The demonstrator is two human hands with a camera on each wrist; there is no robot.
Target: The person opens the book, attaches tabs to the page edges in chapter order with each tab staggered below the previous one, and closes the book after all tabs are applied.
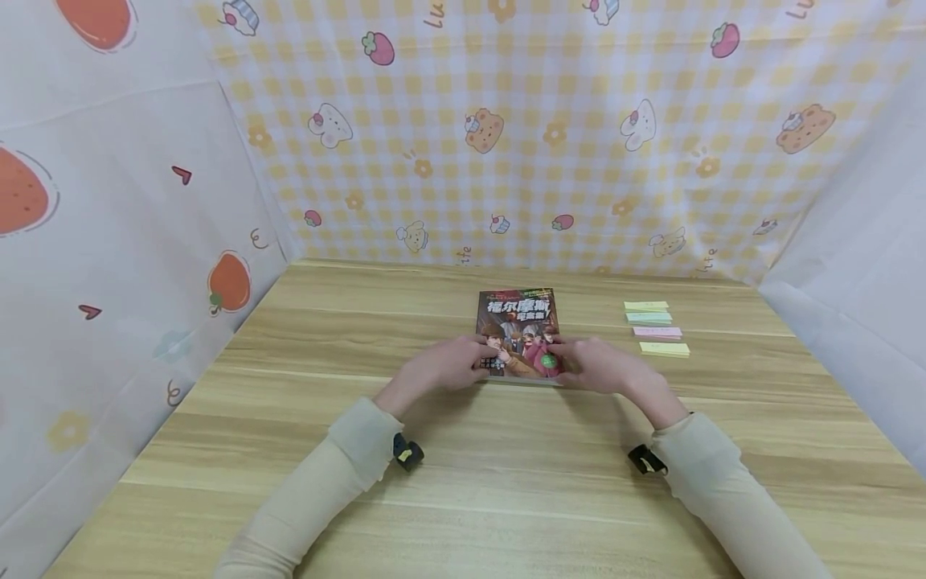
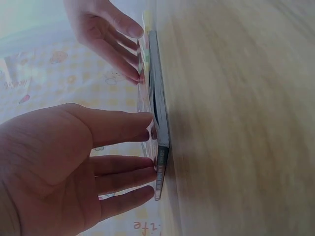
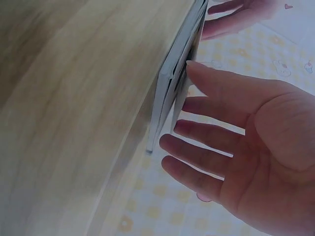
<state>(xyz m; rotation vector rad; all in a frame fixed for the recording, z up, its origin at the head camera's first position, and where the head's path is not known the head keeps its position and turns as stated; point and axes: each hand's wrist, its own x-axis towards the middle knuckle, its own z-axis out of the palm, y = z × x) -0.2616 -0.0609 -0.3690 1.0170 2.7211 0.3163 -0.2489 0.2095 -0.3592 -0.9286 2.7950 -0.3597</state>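
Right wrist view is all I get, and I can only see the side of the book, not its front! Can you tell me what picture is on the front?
Observer: The front of the book faces up, and it shows cartoon people.
Operator: Cool! Is anything else on the table that I'm missing?
Observer: Yes! Little paper notes in yellow, green and pink lie apart from the book, off to its right.

White-lettered reddish-brown book [image 1: 518, 334], yellow-checked backdrop [image 1: 521, 185], beige sleeves [image 1: 311, 490]
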